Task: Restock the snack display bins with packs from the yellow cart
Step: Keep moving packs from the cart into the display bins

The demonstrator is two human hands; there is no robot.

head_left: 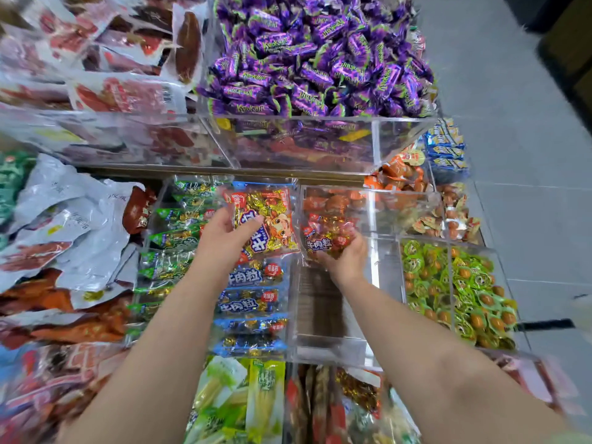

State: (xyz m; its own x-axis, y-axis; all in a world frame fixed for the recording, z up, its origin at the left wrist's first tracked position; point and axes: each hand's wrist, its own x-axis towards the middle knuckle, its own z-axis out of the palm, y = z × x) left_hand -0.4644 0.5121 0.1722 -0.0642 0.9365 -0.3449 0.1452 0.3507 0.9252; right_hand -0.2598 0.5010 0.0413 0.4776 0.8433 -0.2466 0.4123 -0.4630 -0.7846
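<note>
left hand point(224, 241): at 9 o'clock of frame centre. Thumb across the front and fingers behind, clamped on gold pack point(272, 219) at its lower-left edge.
gold pack: held tilted above the far end of the blue packs point(250, 302) row. Its right edge is near the clear bin point(323, 347) wall.
right hand point(347, 257): at 4 o'clock of gold pack. Fingers curl up under red pack point(326, 235) and grip its bottom. Blurred, so finger detail is unclear.
red pack: in the right hand over the far half of the clear bin, apparently not laid down yet.
clear bin: runs toward 6 o'clock from red pack, with dark floor showing along most of it. Likely the target for red pack.
neighbours: green packs point(169, 238) at 9 o'clock of blue packs; green cups point(455, 283) at 3 o'clock of clear bin; purple candy point(320, 52) at 12 o'clock on the upper tier.
cart: not in view.
handling: judged light. Soft film bags with loose wrapped sweets that shift inside. Glossy film, probably slippery. It crumples rather than breaks.
where to hold: an edge seam pinch, or flat with thumb on front and fingers behind. Cradling from below also works.
step: judged to be setting both packs into bins.
risk: a pack may slide out of a one-edge pinch, or land in the wrong bin.
</note>
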